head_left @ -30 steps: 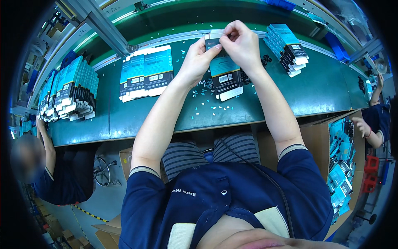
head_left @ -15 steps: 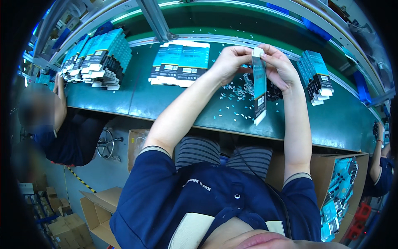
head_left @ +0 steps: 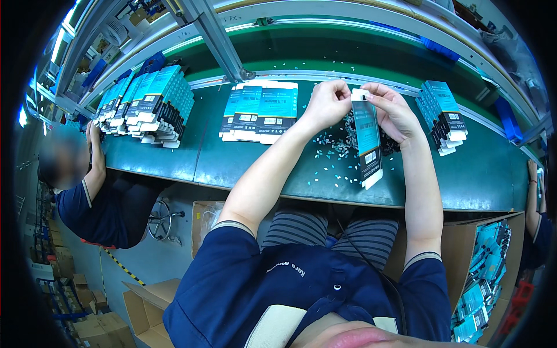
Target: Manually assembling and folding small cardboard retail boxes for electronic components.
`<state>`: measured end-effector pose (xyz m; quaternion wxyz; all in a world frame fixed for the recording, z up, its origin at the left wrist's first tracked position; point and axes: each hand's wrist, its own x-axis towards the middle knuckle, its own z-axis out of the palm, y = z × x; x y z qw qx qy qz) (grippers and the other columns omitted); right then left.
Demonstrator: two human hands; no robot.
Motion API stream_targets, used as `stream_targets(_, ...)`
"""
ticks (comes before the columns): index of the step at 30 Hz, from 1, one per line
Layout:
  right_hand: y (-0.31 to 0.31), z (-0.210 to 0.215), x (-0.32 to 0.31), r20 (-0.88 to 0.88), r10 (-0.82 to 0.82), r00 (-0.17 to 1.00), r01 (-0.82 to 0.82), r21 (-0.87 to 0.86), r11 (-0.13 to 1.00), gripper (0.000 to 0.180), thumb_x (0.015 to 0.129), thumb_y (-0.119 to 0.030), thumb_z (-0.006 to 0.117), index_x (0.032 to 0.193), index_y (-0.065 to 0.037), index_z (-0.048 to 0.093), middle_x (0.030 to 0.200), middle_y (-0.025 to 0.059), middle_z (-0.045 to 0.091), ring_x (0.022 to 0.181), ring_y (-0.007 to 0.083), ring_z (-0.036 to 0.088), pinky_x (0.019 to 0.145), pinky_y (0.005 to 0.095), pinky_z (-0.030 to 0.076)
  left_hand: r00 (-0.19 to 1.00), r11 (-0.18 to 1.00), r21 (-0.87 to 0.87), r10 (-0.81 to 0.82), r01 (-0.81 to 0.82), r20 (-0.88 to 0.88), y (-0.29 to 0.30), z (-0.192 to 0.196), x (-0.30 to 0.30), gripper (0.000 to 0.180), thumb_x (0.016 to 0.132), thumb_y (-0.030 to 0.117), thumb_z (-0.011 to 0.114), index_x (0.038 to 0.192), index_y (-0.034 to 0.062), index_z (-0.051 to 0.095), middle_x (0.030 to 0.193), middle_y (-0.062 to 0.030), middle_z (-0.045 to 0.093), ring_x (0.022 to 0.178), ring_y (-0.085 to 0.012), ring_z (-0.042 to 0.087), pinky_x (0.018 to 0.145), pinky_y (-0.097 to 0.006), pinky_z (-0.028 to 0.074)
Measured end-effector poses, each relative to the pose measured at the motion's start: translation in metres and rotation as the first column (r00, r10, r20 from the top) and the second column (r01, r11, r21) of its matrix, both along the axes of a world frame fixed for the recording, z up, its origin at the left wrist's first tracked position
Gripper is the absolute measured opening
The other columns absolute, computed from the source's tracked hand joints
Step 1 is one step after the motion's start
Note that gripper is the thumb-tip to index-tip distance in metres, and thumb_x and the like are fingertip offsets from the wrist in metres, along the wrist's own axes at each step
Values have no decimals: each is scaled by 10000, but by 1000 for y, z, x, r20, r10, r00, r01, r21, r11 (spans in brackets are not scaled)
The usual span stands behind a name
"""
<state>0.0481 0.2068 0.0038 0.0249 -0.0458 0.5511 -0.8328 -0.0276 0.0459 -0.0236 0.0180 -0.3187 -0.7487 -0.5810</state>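
Note:
A slim flattened carton [head_left: 366, 133], teal above and black below with white end flaps, hangs tilted over the table. My right hand [head_left: 399, 111] pinches its upper end between thumb and fingers. Close beside that end, on the left, is my left hand [head_left: 329, 105] with thumb and fingers pressed together; whatever they hold is too small or hidden to make out. Behind and beneath the carton lie many small white, teal and black punched-out bits [head_left: 336, 142]. To the left of my hands, flat cartons [head_left: 261, 107] lie side by side on the green table [head_left: 232, 166].
Large stacks of cartons [head_left: 156, 104] stand at the far left, and a smaller stack [head_left: 444, 113] at the right. A cardboard box [head_left: 458, 255] of teal cartons is beside me, lower right. One co-worker [head_left: 98, 191] sits at the left; another's arm [head_left: 532, 191] shows at the right edge.
The whole view has shifted, so the table sits lower in it. My left fingers have drawn slightly away from the carton's top and curled together. The carton's printed face now shows more broadly.

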Motion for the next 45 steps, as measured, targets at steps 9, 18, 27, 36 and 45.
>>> stream_targets(9,22,-17,-18,-168,-102,981,19,-438,899,178,899,-74,545,1073,-51,520,998,66,613,905,153,609,823,307,499,590,841,436,-537,320,603,13,12,38,515,897,542,444,1094,71,516,926,-52,601,852,-155,619,699,-305,497)
stream_targets(18,9,-9,-4,-167,-248,954,251,-6,968,341,853,-120,633,1160,-62,497,981,42,573,829,93,547,698,223,452,425,733,423,-664,533,615,1,18,38,690,771,430,699,1253,36,401,1121,-125,564,1028,-238,590,858,-368,486)
stream_targets(27,-5,-20,-11,-52,-197,979,199,441,875,332,898,-375,570,925,-50,634,750,-24,558,654,53,462,599,210,382,720,670,739,-546,70,427,-10,16,9,625,872,500,531,1252,22,396,1251,-180,491,1149,-293,511,970,-430,429)
stream_targets(36,-6,-20,-5,2,-15,1000,14,229,973,360,879,-320,620,837,34,668,761,56,662,657,72,576,621,225,460,568,586,797,-710,147,417,-9,24,16,656,886,558,444,1222,-5,449,1155,-155,565,1045,-254,584,879,-403,498)
stream_targets(45,-27,-42,-10,-201,-491,848,509,48,859,453,887,-128,600,1267,-46,367,943,84,626,796,79,567,658,203,453,722,917,399,-288,17,629,-7,12,2,397,936,327,513,1062,-46,566,932,-125,638,837,-173,637,712,-302,515)
